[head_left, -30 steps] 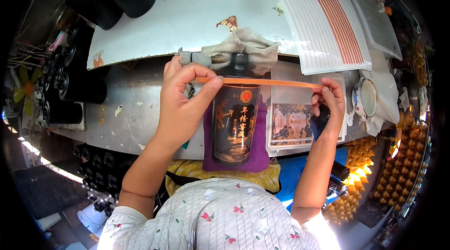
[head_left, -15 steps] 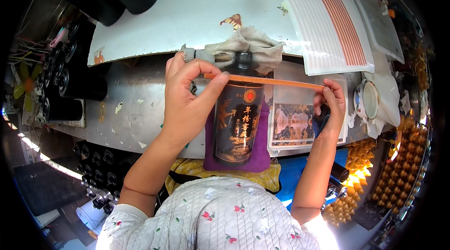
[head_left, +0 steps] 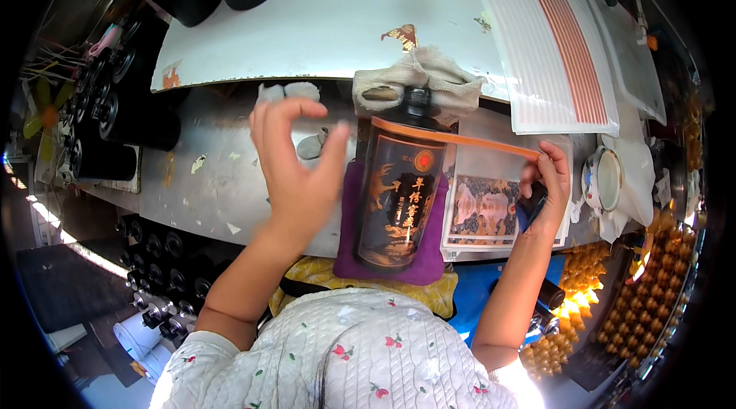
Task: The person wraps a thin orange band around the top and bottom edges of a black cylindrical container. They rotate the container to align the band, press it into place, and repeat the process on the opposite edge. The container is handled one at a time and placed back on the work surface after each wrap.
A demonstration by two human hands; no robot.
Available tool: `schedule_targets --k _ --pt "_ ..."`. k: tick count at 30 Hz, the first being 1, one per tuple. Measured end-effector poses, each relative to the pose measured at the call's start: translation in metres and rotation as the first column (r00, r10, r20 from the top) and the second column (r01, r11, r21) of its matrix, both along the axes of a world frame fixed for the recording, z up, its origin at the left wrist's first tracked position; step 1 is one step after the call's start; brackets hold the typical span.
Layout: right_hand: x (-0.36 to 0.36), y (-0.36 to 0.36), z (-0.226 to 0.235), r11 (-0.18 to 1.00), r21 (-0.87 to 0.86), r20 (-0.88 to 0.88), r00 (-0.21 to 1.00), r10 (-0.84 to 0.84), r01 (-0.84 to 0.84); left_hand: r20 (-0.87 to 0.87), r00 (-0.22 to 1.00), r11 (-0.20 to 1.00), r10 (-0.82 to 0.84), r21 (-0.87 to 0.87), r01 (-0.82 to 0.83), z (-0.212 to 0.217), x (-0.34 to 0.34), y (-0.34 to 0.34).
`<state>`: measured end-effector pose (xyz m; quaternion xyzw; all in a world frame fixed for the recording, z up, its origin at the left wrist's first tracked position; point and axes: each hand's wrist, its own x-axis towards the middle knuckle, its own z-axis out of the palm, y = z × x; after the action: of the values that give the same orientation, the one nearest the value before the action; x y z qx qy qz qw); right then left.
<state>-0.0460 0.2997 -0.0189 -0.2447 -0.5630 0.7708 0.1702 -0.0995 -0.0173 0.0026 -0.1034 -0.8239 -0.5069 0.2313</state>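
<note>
A dark decorated bottle point(head_left: 400, 202) with a black neck lies on a purple cushion point(head_left: 350, 217) in front of me. Across its shoulder runs a narrow orange strip point(head_left: 491, 142), its left end against the bottle. My right hand point(head_left: 548, 183) pinches the strip's other end, drawn out to the right. Something dark blue point(head_left: 529, 213), which I cannot make out, sits in that palm. My left hand point(head_left: 299, 167), slightly blurred, is off the strip beside the bottle, thumb and fingers apart. Pale grey covers point(head_left: 290, 91) sit on its fingertips.
A crumpled whitish cloth point(head_left: 452, 79) lies behind the bottle's neck. Sheets of orange strips point(head_left: 567, 52) rest at the far right, above printed label sheets point(head_left: 483, 206) and a bowl point(head_left: 609, 179). Black bottles point(head_left: 142, 121) stand at left; golden caps point(head_left: 648, 294) crowd the right.
My left hand has let go of the strip's left end and moved left, its fingers spreading. My right hand still holds the other end. The whole view has shifted slightly.
</note>
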Motion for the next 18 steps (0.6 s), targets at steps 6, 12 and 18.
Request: schedule_targets --k 6,12,18 --pt "-0.002 0.004 -0.005 0.999 0.033 0.005 1.0 0.01 -0.01 -0.033 0.929 0.817 -0.369 -0.488 0.307 0.033 0.054 0.045" --pt "0.0 0.001 -0.003 0.999 0.04 0.012 1.0 0.007 -0.008 0.108 0.946 0.783 -0.307 -0.535 0.316 0.032 0.054 0.049" --pt "-0.002 0.01 -0.015 0.998 0.054 -0.022 0.999 0.046 -0.044 0.168 0.951 0.843 -0.258 -0.442 0.307 0.027 0.054 0.043"
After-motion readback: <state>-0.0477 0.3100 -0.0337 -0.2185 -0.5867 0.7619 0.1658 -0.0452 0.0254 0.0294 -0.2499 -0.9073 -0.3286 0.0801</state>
